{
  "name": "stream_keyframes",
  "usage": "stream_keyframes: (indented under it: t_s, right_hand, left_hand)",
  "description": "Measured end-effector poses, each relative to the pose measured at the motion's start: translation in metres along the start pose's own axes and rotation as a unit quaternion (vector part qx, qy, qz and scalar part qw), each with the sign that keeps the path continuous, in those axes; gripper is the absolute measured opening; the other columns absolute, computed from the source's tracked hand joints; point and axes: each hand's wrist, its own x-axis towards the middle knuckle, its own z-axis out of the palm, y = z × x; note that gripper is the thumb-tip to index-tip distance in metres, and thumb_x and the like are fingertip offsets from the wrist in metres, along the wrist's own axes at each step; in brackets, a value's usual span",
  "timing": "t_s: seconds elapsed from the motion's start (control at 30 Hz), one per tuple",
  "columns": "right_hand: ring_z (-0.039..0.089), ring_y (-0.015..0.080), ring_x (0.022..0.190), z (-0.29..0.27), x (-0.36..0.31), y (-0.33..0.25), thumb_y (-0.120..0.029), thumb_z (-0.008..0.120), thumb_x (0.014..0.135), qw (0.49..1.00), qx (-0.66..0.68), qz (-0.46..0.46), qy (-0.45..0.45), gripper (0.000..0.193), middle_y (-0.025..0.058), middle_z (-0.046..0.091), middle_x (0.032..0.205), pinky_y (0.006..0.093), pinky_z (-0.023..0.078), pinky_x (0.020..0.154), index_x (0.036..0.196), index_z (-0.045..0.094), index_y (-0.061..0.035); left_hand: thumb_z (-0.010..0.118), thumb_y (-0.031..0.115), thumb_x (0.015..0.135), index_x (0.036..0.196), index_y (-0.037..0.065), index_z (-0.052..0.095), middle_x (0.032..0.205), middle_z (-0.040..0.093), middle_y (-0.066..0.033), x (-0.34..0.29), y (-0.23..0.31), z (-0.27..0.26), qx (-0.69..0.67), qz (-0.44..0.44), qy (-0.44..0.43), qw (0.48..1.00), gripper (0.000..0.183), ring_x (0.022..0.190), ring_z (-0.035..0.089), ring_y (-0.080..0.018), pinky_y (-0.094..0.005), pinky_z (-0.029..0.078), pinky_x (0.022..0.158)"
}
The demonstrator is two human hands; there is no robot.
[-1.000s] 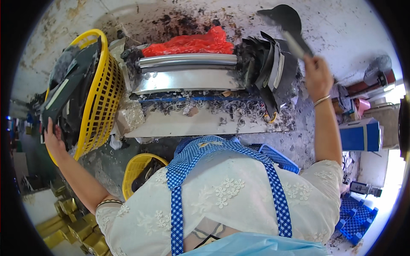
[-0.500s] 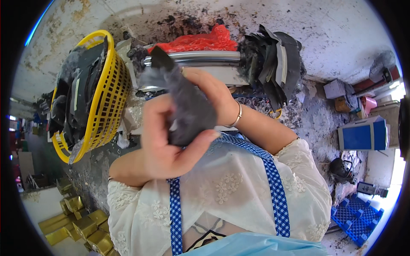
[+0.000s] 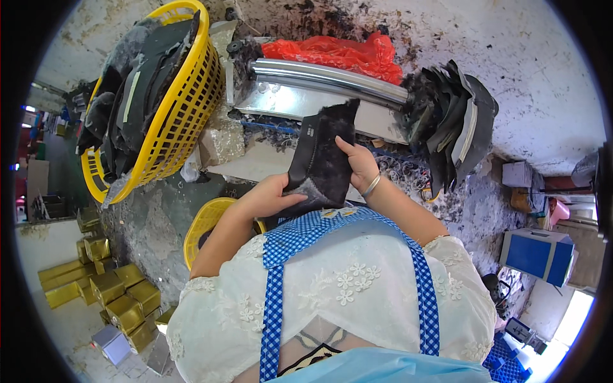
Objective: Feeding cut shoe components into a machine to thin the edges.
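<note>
1 black furry piece; left hand, right hand gripping.

A workshop: a machine with a metal roller sits amid scraps; left of the machine a yellow basket holds dark pieces, right of it dark sheets are stacked, beyond it rises a stained wall.

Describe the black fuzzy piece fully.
The black fuzzy piece has plush-looking pile on the right and a smoother strip on the left, with a seam-like line and small pale markings; greyish fuzz shows near its lower end. It is held tilted, upper end to the right, before the checked apron. The left hand grips its lower left, the right hand its right edge.
</note>
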Motion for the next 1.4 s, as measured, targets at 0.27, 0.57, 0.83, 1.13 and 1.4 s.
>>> stream_keyframes:
  t_s: [0.27,0.57,0.83,1.13,1.4]
  right_hand:
    - [0.066,0.0224,0.084,0.010,0.038,-0.020,-0.018,0.055,0.093,0.996,-0.035,0.035,-0.075,0.027,0.0119,0.066,0.098,0.0340,0.057,0.072,0.110,0.056,0.0032]
    - [0.066,0.0248,0.083,-0.015,0.026,-0.015,-0.015,0.058,0.091,0.996,-0.045,-0.065,0.045,0.025,0.0114,0.066,0.098,0.0377,0.057,0.073,0.110,0.056,0.0018]
    - [0.063,0.0222,0.075,-0.031,0.070,-0.068,-0.020,0.069,0.082,0.783,-0.522,-0.285,0.180,0.037,0.0151,0.063,0.086,0.0357,0.053,0.064,0.104,0.053,0.0043]
    - [0.058,0.0345,0.105,0.032,0.199,-0.188,-0.049,0.050,0.087,0.508,-0.828,-0.235,-0.018,0.053,0.0203,0.062,0.110,0.0395,0.044,0.091,0.104,0.064,-0.0008]
    - [0.063,0.0357,0.082,0.043,0.148,-0.179,-0.032,0.051,0.088,0.285,-0.873,-0.393,-0.052,0.029,0.0190,0.064,0.088,0.0462,0.050,0.072,0.097,0.057,-0.0060]
  left_hand:
    - [0.070,0.038,0.077,0.131,0.001,0.046,0.124,0.055,-0.0117,0.024,-0.006,-0.010,-0.390,0.125,-0.033,0.912,0.070,0.118,0.052,-0.0243,-0.0351,0.042,0.099]
    - [0.068,0.020,0.083,0.100,0.000,0.064,0.095,0.065,-0.0119,-0.001,-0.005,-0.017,0.011,0.043,0.162,0.986,0.026,0.082,0.062,-0.0173,-0.0316,0.048,0.073]
    - [0.069,0.018,0.080,0.086,0.001,0.060,0.075,0.060,-0.0153,0.028,-0.015,-0.004,0.227,0.182,0.354,0.889,0.021,0.068,0.058,-0.0343,-0.0347,0.046,0.062]
    - [0.072,0.013,0.076,0.096,0.003,0.056,0.083,0.063,-0.0171,0.075,-0.021,-0.026,0.235,0.154,0.447,0.849,0.027,0.076,0.061,-0.0379,-0.0405,0.048,0.064]
    - [0.070,0.011,0.076,0.102,0.007,0.052,0.092,0.061,-0.0139,0.116,-0.013,-0.044,0.289,0.174,0.550,0.764,0.031,0.083,0.060,-0.0364,-0.0426,0.048,0.069]
